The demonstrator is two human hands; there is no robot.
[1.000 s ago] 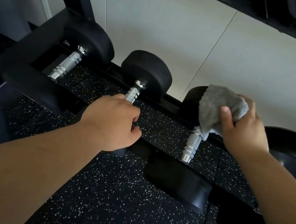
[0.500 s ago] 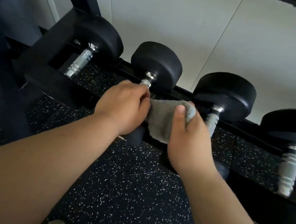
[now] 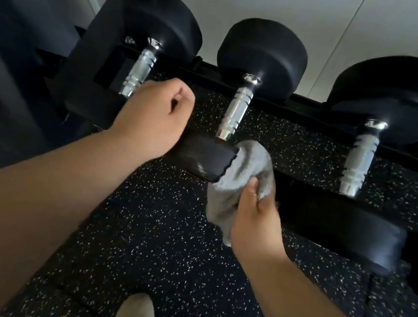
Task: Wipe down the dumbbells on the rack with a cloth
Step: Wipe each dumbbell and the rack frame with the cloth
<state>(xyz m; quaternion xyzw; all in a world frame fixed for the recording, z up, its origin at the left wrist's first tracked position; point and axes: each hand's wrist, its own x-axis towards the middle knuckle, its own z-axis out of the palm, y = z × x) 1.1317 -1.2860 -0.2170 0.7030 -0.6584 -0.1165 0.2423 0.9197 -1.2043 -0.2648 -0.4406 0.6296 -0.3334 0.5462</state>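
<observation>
A gym: black dumbbells (image 3: 243, 87) with chrome handles sit on a rack (image 3: 305, 102) above speckled rubber flooring (image 3: 162, 246), against white wall panels (image 3: 280, 0).

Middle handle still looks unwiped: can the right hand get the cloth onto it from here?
Probably yes. The right hand holds the grey cloth beside the near head, and the middle dumbbell's chrome handle above shows bare.

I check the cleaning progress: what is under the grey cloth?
The grey cloth covers the middle dumbbell's near head at its right end; right hand grips it. Covered surface is hidden.

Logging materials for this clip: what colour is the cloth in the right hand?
Grey, seen in the head view: the cloth is pressed against the middle dumbbell.
</observation>
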